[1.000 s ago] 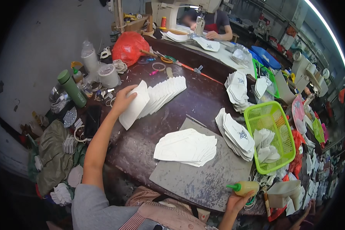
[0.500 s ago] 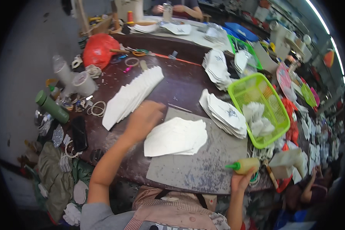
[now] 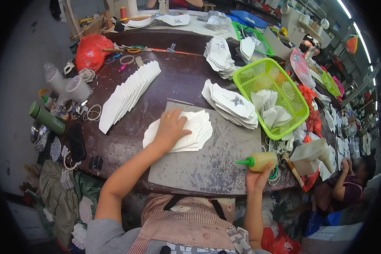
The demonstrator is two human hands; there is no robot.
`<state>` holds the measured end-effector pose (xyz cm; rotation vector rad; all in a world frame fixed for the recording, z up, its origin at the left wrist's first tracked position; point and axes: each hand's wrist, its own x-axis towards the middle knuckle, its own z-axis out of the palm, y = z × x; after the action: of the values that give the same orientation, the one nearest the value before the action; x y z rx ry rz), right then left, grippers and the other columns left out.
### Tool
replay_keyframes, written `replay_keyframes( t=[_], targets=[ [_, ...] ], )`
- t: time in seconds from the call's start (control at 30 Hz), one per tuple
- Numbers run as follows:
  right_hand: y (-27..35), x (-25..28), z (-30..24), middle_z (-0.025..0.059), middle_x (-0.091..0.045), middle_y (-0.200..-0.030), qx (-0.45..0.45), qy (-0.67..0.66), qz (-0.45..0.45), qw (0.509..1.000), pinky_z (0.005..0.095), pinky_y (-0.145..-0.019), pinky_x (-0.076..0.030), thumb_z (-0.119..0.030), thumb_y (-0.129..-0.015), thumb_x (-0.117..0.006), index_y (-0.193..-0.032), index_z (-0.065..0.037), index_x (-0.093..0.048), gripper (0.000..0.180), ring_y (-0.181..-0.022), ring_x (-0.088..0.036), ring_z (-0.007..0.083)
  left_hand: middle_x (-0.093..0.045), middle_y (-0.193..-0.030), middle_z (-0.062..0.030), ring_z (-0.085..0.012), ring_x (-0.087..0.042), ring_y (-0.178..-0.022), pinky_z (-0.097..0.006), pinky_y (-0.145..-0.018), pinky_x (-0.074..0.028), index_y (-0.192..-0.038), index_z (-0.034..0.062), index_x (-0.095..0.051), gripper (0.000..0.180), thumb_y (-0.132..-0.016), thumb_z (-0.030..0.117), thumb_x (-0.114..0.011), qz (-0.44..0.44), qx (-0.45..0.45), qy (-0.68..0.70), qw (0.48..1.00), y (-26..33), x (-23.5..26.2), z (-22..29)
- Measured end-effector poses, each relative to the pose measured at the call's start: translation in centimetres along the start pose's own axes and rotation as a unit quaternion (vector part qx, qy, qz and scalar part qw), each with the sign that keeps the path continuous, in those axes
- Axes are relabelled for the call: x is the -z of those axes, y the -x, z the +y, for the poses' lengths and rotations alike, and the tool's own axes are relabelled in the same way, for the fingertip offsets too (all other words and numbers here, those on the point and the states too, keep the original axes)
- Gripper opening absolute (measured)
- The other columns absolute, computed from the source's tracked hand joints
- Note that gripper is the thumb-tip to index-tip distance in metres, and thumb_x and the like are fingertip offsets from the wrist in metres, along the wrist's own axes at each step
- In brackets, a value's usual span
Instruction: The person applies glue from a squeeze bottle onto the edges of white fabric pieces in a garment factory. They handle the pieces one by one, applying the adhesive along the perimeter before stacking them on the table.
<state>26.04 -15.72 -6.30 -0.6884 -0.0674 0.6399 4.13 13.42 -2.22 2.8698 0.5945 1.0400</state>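
My left hand [image 3: 171, 130] lies spread on a fanned stack of white cut pieces [image 3: 200, 132], which rests on a grey board [image 3: 186, 171] before me. Its fingers are apart and press on the top pieces. In my right hand [image 3: 258, 179] is a squeeze bottle [image 3: 264, 161] with yellowish contents and a green nozzle pointing left, held near the board's right edge. A long row of overlapping white pieces [image 3: 131, 95] stretches across the table to the left. Beyond the board at the right sits a pile of white pieces with a glittery star [image 3: 233, 103].
A lime-green basket [image 3: 298, 119] holding white pieces stands at the right. Behind it is another star-marked pile [image 3: 219, 55]. At the left are a red plastic bag [image 3: 92, 51], a green bottle [image 3: 46, 117] and a black phone [image 3: 75, 143]. People work farther off.
My left hand has come down onto the fanned white stack from beside it. The right hand still holds the squeeze bottle. The whole view has shifted slightly.
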Motion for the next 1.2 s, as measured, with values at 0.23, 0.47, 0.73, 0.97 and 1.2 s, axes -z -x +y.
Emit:
replay_keyframes(
  t=[0.23,0.47,0.73,0.97,1.2],
  targets=[
    [1.8,0.8,-1.2,0.0119,-0.056,-0.131,-0.027,-0.025,-0.005,0.999,0.0462,-0.099,-0.052,-0.044,-0.096,-0.060,-0.139,-0.011,-0.043,0.057,-0.117,-0.058,0.0293,-0.067,-0.104,-0.0117,-0.0286,-0.068,-0.091,-0.038,-0.080,-0.053,-0.109,0.0046,-0.062,0.030,-0.083,0.013,-0.075,-0.176,0.082,0.312,0.930,-1.6,10.8,6.3],
    [3.2,-4.2,1.7,0.0075,-0.061,-0.113,0.033,0.224,-0.032,0.974,0.0356,-0.088,-0.053,-0.020,-0.096,-0.065,-0.125,-0.001,-0.052,0.037,-0.103,-0.062,0.0190,-0.058,-0.107,-0.0095,-0.0279,-0.061,-0.095,-0.039,-0.076,-0.052,-0.117,0.0122,-0.064,0.036,-0.085,0.026,-0.070,-0.292,-0.018,0.221,0.930,6.3,4.7,5.7],
    [1.1,-5.1,3.5,0.0091,-0.063,-0.105,0.000,0.287,-0.016,0.958,0.0335,-0.079,-0.056,-0.022,-0.094,-0.069,-0.117,0.003,-0.055,0.037,-0.092,-0.065,0.0183,-0.059,-0.103,-0.0099,-0.0279,-0.059,-0.093,-0.038,-0.077,-0.050,-0.118,0.0157,-0.069,0.043,-0.076,0.026,-0.077,-0.224,-0.052,0.231,0.945,6.9,3.6,5.1],
    [1.1,-5.7,3.5,0.0093,-0.063,-0.105,-0.011,0.279,-0.019,0.960,0.0332,-0.076,-0.057,-0.024,-0.094,-0.069,-0.118,0.004,-0.055,0.039,-0.090,-0.066,0.0189,-0.059,-0.104,-0.0101,-0.0278,-0.059,-0.093,-0.038,-0.077,-0.050,-0.119,0.0150,-0.069,0.045,-0.076,0.026,-0.077,-0.234,-0.051,0.233,0.943,6.9,4.0,5.0],
    [1.0,-5.8,3.6,0.0071,-0.063,-0.103,-0.009,0.297,-0.011,0.955,0.0278,-0.072,-0.054,-0.023,-0.092,-0.072,-0.118,0.002,-0.056,0.039,-0.088,-0.063,0.0140,-0.057,-0.104,-0.0102,-0.0270,-0.060,-0.095,-0.038,-0.078,-0.050,-0.115,0.0107,-0.069,0.040,-0.079,0.026,-0.074,-0.232,-0.056,0.233,0.943,6.7,4.2,5.0]
  ],
)
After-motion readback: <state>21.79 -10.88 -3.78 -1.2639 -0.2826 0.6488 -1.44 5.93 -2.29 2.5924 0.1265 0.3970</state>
